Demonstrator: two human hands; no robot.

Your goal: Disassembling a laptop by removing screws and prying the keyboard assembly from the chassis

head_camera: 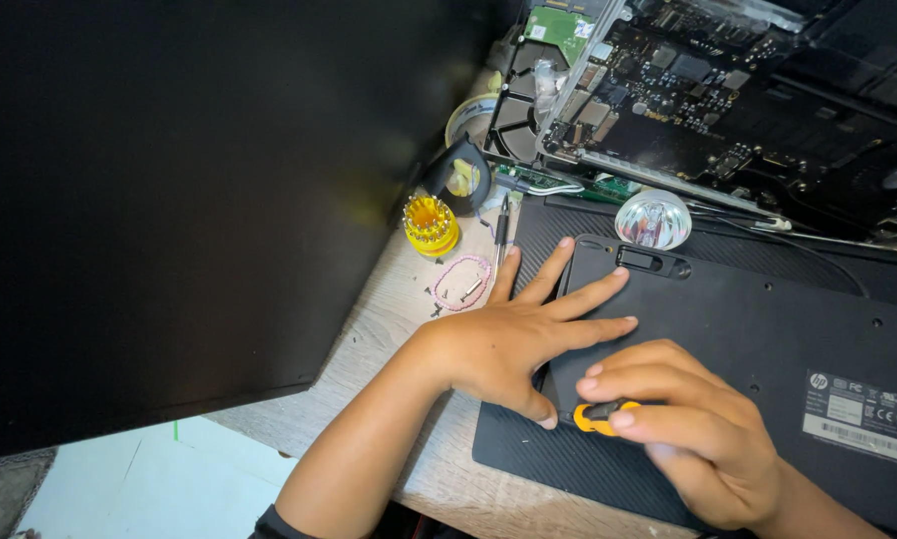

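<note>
Screwdriver: I see a small orange-and-black screwdriver [600, 415] in the lower middle of the frame, over the near left corner of the panel. Only its handle shows; the tip is hidden under the fingers.
Right hand: my right hand [683, 429] is closed around the screwdriver, fingertips pinching the handle.
Left hand: my left hand [516, 339] lies flat with the fingers spread wide, holding nothing and pressing on the left edge of the removable panel [728, 339].
Step in hand: I judge that I am working a screw at the panel's corner, with the left hand steadying the cover.
Next move: it calls, I think, for keeping the tip seated and the tool straight while turning; I cannot see the screw.
Long axis: the handle lies almost left to right in the frame, its orange end toward the left; where the tip points I cannot tell.
Laptop base: the black laptop underside [668, 479] fills the lower right, resting on the pale wooden table [389, 329].
Around: a yellow bit holder [431, 225] and a small pink loop [462, 282] are at the upper middle; a shiny reflector bulb [653, 218] and an open circuit board [688, 90] are at the upper right.
</note>
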